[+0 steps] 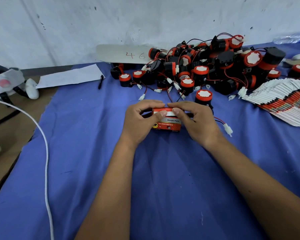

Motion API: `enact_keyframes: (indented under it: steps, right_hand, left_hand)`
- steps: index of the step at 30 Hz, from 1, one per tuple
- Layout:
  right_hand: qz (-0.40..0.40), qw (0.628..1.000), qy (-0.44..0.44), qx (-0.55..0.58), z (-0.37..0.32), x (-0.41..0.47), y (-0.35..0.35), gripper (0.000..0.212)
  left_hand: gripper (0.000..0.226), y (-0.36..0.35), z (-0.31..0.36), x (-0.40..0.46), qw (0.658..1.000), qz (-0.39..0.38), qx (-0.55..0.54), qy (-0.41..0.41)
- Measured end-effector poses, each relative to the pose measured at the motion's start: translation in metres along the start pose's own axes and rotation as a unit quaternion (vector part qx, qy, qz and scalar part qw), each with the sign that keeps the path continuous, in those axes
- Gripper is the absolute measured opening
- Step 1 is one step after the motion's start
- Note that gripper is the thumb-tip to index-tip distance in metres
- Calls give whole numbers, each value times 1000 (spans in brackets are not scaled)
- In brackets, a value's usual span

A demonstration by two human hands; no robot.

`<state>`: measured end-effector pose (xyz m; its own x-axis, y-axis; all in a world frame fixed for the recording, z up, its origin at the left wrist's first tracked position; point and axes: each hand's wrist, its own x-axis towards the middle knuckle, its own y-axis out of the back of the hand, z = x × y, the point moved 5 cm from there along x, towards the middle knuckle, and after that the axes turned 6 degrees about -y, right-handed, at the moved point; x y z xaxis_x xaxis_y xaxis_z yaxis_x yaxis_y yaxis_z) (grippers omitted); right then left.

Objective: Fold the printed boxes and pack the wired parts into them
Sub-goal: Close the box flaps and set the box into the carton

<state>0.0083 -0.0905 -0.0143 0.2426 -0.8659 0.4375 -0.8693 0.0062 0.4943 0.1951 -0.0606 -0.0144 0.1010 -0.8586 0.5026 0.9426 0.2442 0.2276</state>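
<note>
A small red printed cardboard box (166,121) with white and black lettering stands on the blue cloth (93,153) near the middle of the view, gripped from both sides. The left hand (140,118) clasps its left end, thumb laid across the white top flap; the right hand (196,120) clasps the right end, its thumb pressing the same flap beside the other thumb — fingers of both curl over the far edge.

Just behind the right hand stands a single black cylindrical horn with a red rim and white face (204,97). A red-and-black wire ending in a white plastic connector (227,129) lies on the cloth just right of the right wrist.

Further back a heap of the same black-and-red wired horns (211,66) is piled against the white wall (76,23), wires and white plugs tangled among them. To the right of the heap, a fanned stack of flat unfolded printed boxes (284,103) rests on the cloth.

Left of the heap lie a black pen (100,81) and a white sheet of paper (69,77) — behind them a pale board marked "46" (123,53). A white cord (45,153) curves down the cloth's left side.
</note>
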Motion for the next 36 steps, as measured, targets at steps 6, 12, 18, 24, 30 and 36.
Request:
enact_keyframes:
  steps: [6, 12, 18, 24, 30, 36]
  right_hand:
    - [48, 997, 56, -35, -12, -2, 6, 21]
    - [9, 996, 79, -34, -12, -5, 2, 18]
    - [20, 992, 105, -67, -11, -4, 4, 16]
    - [49, 995, 82, -40, -8, -9, 7, 12]
    - [82, 985, 125, -84, -16, -10, 5, 13]
    - [76, 979, 149, -116, -21, -12, 4, 15]
  left_hand:
    - [11, 2, 3, -1, 999, 4, 23, -23]
    - [24, 2, 2, -6, 999, -30, 14, -12]
    - [14, 2, 3, -7, 999, -18, 42, -12]
    - [17, 1, 3, -10, 998, -26, 60, -7]
    - [13, -1, 4, -10, 996, -2, 88, -23]
    - [8, -1, 5, -14, 996, 0, 85, -4]
